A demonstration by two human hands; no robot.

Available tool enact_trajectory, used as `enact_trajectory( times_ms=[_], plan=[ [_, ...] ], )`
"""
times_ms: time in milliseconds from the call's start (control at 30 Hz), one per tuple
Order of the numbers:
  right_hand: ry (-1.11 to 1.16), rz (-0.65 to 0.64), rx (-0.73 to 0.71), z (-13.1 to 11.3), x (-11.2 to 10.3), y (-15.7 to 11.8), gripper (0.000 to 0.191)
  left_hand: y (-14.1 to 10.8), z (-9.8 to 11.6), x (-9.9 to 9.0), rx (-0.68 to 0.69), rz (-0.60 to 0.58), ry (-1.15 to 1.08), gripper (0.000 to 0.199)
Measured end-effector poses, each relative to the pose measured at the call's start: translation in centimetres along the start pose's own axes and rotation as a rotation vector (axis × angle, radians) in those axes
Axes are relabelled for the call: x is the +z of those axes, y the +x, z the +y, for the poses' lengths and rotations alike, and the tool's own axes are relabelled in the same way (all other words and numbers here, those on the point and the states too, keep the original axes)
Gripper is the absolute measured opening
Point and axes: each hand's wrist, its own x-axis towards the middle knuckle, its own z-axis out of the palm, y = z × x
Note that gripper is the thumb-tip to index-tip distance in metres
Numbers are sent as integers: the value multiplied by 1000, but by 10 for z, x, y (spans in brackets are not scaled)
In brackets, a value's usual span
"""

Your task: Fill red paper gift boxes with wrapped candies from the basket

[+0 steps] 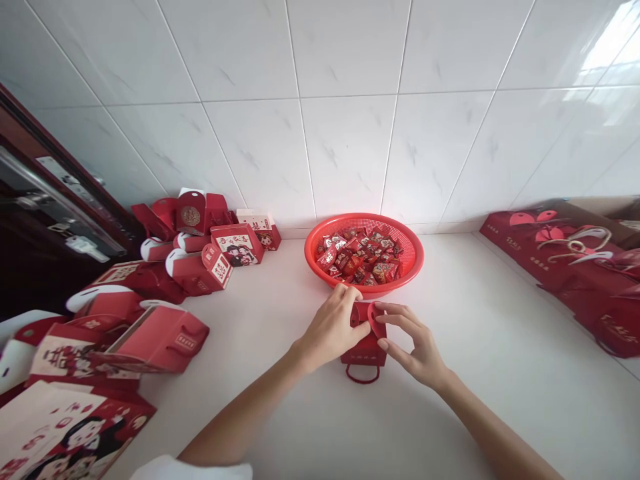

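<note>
A small red gift box (364, 352) with a dark red cord handle stands on the white table, just in front of the red basket (418, 267) of wrapped candies (363, 259). My left hand (334, 327) is at the box's left upper side, its thumb and fingers closed on the box's top flaps. From the right, my right hand (415, 340) touches the rounded flap on top, fingers extended and thumb near the box's right edge. The fingers partly hide the box's top.
Many red and white gift boxes (160, 337) crowd the left side, near a dark cabinet door (45, 220) with keys. Red bags and boxes (560, 267) stand along the right. A tiled wall (350, 153) rises behind the basket.
</note>
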Motion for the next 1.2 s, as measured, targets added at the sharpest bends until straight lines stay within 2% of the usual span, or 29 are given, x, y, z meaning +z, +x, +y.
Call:
enact_trajectory(
  times_ms=[167, 300, 467, 633, 733, 833, 967, 1067, 1200],
  plan=[
    [-43, 12, 10, 2, -1, -1, 18, 0, -7, -25, 9, -234, -130, 48],
    [-45, 5, -9, 3, -1, -1, 16, 3, -11, -33, 42, -384, -204, 50],
    [-17, -30, -1, 3, 1, -2, 19, 7, -13, -11, 26, -287, -119, 63],
    [-14, -43, 50, 4, -2, -2, 23, 8, -13, 7, -21, -257, -140, 57],
    [-17, -42, 112, 5, -12, 1, 28, 7, -12, 8, -95, -208, -141, 55],
    [-45, -51, 225, 5, -26, 5, 32, 5, -9, 5, -118, -222, -110, 53],
    [-80, -232, 413, 1, -42, 4, 40, 4, -4, -2, -137, -275, 3, 37],
    [-36, -382, 472, -1, -42, -2, 38, 4, -5, -5, -181, -283, 122, 47],
    [57, -403, 565, -1, -35, -9, 28, 5, -7, -6, -199, -231, 140, 54]
  ],
)
